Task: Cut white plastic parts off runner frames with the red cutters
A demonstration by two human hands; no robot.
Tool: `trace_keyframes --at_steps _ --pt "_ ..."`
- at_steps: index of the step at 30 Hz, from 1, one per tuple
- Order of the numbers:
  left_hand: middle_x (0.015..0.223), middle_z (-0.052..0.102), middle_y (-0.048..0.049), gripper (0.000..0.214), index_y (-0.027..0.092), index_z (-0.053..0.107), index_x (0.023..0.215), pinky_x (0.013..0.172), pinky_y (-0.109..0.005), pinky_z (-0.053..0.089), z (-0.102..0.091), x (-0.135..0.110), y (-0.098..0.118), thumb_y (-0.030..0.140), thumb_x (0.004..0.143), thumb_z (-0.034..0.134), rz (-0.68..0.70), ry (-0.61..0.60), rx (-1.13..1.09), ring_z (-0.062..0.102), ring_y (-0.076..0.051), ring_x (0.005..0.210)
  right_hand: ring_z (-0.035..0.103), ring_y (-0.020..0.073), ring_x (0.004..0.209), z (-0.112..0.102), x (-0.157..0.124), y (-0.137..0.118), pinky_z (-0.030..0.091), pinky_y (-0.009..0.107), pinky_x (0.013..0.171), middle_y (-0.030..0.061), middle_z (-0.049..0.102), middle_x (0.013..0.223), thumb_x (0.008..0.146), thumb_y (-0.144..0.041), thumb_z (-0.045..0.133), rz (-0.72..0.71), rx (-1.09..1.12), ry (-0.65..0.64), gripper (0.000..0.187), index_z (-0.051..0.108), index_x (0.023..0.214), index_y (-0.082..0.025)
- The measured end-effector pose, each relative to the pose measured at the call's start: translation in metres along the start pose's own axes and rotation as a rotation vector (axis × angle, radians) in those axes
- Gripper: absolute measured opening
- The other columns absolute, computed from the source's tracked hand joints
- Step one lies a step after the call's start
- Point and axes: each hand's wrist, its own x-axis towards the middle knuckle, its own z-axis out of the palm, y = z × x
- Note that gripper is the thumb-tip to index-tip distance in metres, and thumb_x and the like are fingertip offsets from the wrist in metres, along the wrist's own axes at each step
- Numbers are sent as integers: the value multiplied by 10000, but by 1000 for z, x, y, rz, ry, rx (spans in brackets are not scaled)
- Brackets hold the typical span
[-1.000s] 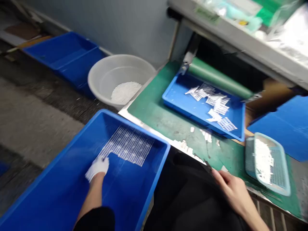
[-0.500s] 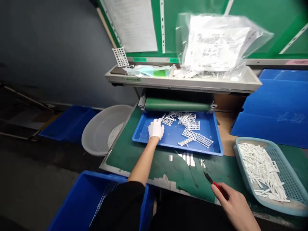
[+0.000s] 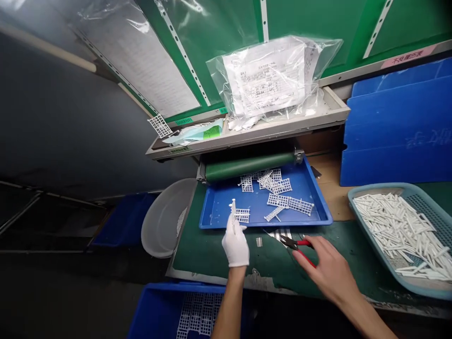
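My left hand (image 3: 235, 244), in a white glove, pinches a small white plastic grid piece (image 3: 239, 214) and holds it up over the near edge of the blue tray (image 3: 219, 207). Several more white grid pieces (image 3: 278, 188) lie in that tray. My bare right hand (image 3: 326, 268) is closed around red-handled cutters (image 3: 296, 245), whose dark jaws point left over the green mat (image 3: 197, 249).
A green roller (image 3: 247, 165) sits behind the tray under a grey shelf (image 3: 247, 134) with a bagged document (image 3: 271, 77). A light-blue basket (image 3: 399, 263) of white sticks is at the right. A grey basin (image 3: 162, 221) and a blue bin (image 3: 158, 313) with grid sheets are at the lower left.
My left hand left the low blue bin, reached into the blue tray, and now lifts a grid piece. My right hand moved up slightly with the cutters. The view swung upward.
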Motion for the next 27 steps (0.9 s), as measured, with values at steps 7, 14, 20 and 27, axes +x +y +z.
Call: trace_keyframes --at_steps 7,14,20,27 --pt "831 706 -80 419 126 635 1021 433 -219 423 5 -94 59 523 888 609 -187 -506 -644 648 -145 518 583 293 983 2 0 -22 457 422 869 131 627 1086 951 -632 509 -134 -195 220 553 569 1202 -143" --pt "730 649 -31 404 145 619 972 439 -215 413 29 -115 77 539 886 596 -134 -682 -574 627 -136 500 571 277 969 -13 -28 -6 452 422 863 106 629 1069 956 -621 509 50 -223 345 531 561 1196 -151" --pt "455 480 54 284 199 600 845 431 -238 360 39 -120 95 453 938 514 7 -954 -288 468 -122 365 559 305 1029 -40 -35 23 457 450 912 153 611 1111 946 -565 548 40 -296 469 550 550 1238 -98" --pt "992 719 -73 338 206 676 1047 761 -315 538 72 -124 136 495 880 617 131 -1117 -554 676 -211 868 584 299 1013 -93 -44 65 479 431 906 156 632 1062 919 -531 606 -103 -404 472 498 584 1166 -98"
